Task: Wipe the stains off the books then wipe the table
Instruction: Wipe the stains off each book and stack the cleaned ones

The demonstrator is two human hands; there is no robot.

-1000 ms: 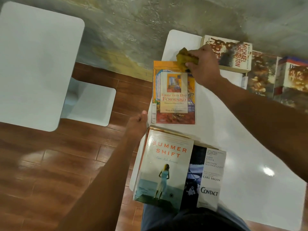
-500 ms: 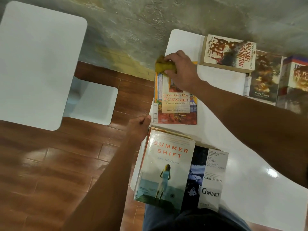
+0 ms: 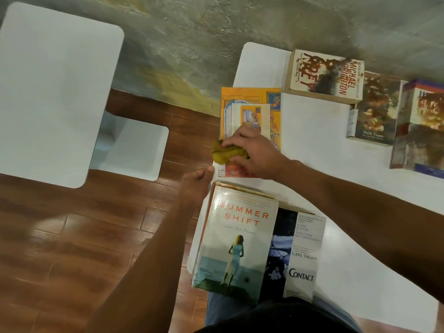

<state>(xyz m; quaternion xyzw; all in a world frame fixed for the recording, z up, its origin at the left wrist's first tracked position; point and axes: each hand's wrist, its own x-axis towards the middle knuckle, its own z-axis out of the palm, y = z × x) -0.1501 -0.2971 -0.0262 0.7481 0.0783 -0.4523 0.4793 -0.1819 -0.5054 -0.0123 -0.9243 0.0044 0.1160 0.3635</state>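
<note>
Nearest the person, at the front edge of the white desk [image 3: 341, 255], a stack of books is topped by the "Summer Shift" paperback [image 3: 236, 239], which lies flat and partly covers the "Contact" book [image 3: 299, 253] on its right side. Just beyond the stack's far left corner, the left hand [image 3: 195, 186] rests at the desk edge with its fingers curled under; whether it pinches the corner of the next book or only touches it cannot be told.

That next book is the orange-covered paperback [image 3: 249, 109], lying flat along the desk's left edge. The right hand [image 3: 252, 150] presses a bunched mustard-yellow cloth [image 3: 224, 153] onto the lower left part of its cover, fingers curled round the cloth, which overhangs the book's left border.

Farther back, the Michael Crichton "Prey" paperback [image 3: 324, 76] lies flat near the wall, a dark brown smear across its cover. To its right is the Mark Twain book [image 3: 374, 111], also smeared brown, and just beside that a thicker book [image 3: 422, 126] cut off by the frame edge, likewise stained.

Off to the left, well apart from the desk, a second white table [image 3: 52, 92] stands over the brown wooden floor [image 3: 72, 236], and a rough grey wall [image 3: 216, 32] runs behind.
</note>
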